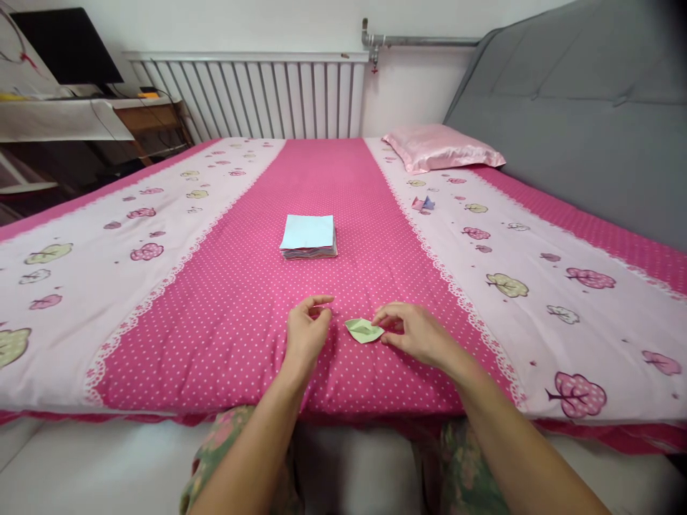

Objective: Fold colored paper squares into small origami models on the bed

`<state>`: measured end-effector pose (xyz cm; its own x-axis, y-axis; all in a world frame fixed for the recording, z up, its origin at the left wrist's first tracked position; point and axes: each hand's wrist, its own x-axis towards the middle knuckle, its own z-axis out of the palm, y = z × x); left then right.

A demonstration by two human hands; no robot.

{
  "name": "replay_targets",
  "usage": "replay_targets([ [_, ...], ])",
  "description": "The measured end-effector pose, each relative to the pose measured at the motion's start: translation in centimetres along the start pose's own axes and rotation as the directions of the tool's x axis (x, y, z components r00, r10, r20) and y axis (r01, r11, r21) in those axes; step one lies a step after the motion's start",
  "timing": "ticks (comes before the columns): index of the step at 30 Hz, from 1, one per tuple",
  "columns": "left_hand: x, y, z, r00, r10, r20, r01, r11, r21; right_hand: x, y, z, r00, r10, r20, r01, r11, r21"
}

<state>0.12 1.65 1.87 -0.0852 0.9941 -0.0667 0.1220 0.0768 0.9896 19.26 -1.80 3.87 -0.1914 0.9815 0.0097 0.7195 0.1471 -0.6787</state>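
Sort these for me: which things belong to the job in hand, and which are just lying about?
Belong, it seems:
green folded paper, at the right hand
stack of square sheets
small pink piece and blue piece, perhaps

Just lying about:
pink pillow
black monitor

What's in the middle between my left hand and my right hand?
The head view shows green folded paper there, right by the right hand's fingers and apart from the left hand.

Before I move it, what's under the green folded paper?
Pink, white-dotted bedspread shows around the green folded paper, with the right hand at one end; whatever lies directly beneath is covered.
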Motion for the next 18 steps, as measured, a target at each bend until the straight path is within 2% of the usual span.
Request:
replay_targets([
  [8, 0.0, -0.2, -0.1, 1.000, 0.013, 0.026, -0.016, 0.994, 0.109, 0.1, 0.4, 0.3, 1.000, 0.029, -0.003, -0.029, 0.999, 0.014],
  [11, -0.2, 0.0, 0.2, 0.999, 0.023, 0.033, -0.029, 0.984, 0.176, 0.0, 0.1, 0.1, 0.999, -0.045, -0.011, 0.045, 0.999, -0.016],
  [15, -0.6, 0.4, 0.4, 0.989, 0.130, 0.075, -0.144, 0.956, 0.254, 0.1, -0.4, 0.2, 0.984, -0.173, -0.030, 0.172, 0.984, -0.043],
  [18, -0.8, 0.5, 0.5, 0.976, 0.185, 0.116, -0.214, 0.920, 0.329, 0.3, -0.6, 0.9, 0.983, -0.160, -0.090, 0.154, 0.986, -0.066],
])
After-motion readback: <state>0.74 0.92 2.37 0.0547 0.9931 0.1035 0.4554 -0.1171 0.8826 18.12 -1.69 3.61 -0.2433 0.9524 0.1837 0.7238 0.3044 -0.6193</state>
